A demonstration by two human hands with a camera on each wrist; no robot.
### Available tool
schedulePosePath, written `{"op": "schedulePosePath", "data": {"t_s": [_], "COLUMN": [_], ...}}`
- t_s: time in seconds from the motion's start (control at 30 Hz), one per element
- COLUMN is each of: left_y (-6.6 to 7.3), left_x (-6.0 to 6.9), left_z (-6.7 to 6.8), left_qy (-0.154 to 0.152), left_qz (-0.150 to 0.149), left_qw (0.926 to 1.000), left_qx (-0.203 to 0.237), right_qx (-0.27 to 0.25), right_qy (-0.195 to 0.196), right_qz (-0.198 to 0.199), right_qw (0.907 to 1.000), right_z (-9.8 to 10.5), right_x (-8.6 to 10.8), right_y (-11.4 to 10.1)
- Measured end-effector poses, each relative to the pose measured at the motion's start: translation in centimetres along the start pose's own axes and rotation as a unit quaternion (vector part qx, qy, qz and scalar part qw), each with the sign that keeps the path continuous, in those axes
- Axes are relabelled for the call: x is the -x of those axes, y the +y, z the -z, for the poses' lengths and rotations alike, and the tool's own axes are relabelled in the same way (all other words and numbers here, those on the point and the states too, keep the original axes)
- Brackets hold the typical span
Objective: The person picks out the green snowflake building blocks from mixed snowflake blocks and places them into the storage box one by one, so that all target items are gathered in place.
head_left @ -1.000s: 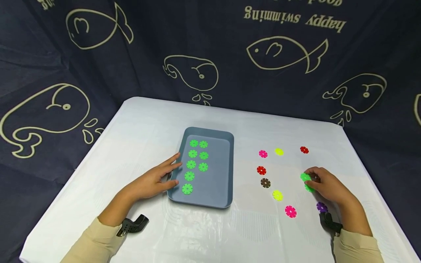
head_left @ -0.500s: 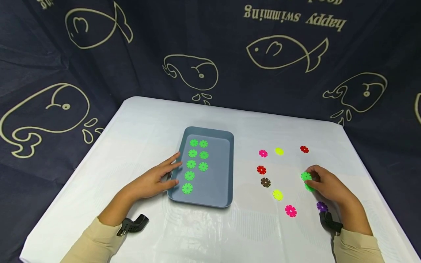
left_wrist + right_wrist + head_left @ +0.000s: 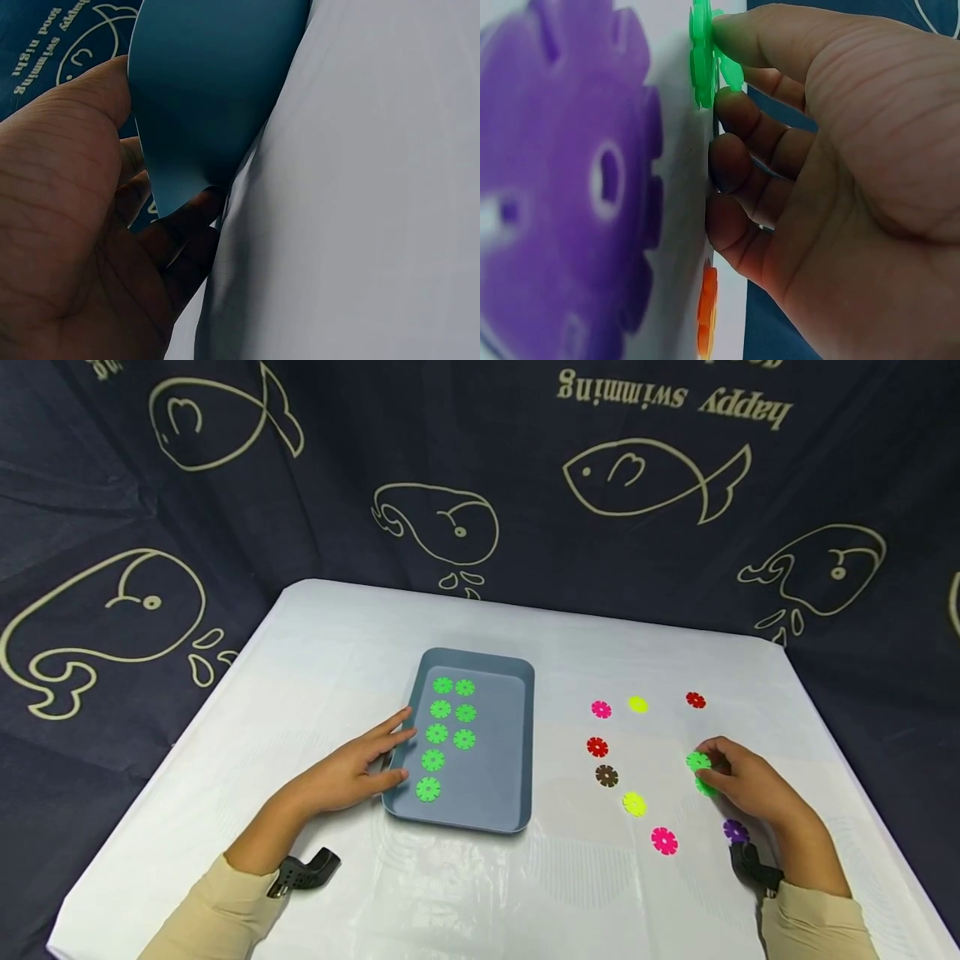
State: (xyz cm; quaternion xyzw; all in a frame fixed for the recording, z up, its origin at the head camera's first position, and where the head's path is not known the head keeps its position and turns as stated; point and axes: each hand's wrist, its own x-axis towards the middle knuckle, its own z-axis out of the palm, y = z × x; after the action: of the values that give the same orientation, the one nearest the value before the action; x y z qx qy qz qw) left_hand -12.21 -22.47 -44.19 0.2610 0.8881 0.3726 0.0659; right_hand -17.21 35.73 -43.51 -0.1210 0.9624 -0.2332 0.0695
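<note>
The left hand [image 3: 345, 775] lies at the left side of a grey-blue tray [image 3: 512, 752], its fingers spread and reaching over the rim. In the left wrist view, its thumb and fingers touch the tray's wall [image 3: 202, 97]. Several green notched plastic discs [image 3: 432, 760] lie in two columns inside the tray. Over on the right, the right hand [image 3: 750, 781] pinches a green notched disc [image 3: 698, 762] between thumb and index finger. Another green disc [image 3: 706, 787] shows partly from under the thumb. The other right fingertips touch the white cloth in the right wrist view.
Between tray and right hand lie loose discs: pink [image 3: 664, 841], yellow [image 3: 634, 804], brown [image 3: 607, 776] and red [image 3: 597, 747]. A purple disc [image 3: 736, 831] sits by the right wrist. Farther back is another red disc [image 3: 696, 700]. A dark printed cloth [image 3: 525, 560] hangs behind the table.
The right fingers shift very slightly at the green disc. The left hand, the tray and the other discs stay in place.
</note>
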Motion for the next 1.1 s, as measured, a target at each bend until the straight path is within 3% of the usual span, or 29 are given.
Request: {"op": "schedulePosePath", "data": {"t_s": [0.7,1.1], "left_y": [-0.22,-0.18], "left_x": [0.02,-0.04], "left_z": [-0.02,-0.05], "left_qy": [-0.005,-0.004], "left_qz": [0.010,0.008], "left_qw": [0.9999,1.0000], "left_qx": [0.003,0.003], "right_qx": [0.000,-0.009], "right_qy": [0.005,0.031], "right_qz": [-0.022,0.005], "right_qw": [0.9997,0.9995], "right_z": [-0.20,-0.01], "right_x": [-0.05,0.01], "right_y": [0.33,0.05]}}
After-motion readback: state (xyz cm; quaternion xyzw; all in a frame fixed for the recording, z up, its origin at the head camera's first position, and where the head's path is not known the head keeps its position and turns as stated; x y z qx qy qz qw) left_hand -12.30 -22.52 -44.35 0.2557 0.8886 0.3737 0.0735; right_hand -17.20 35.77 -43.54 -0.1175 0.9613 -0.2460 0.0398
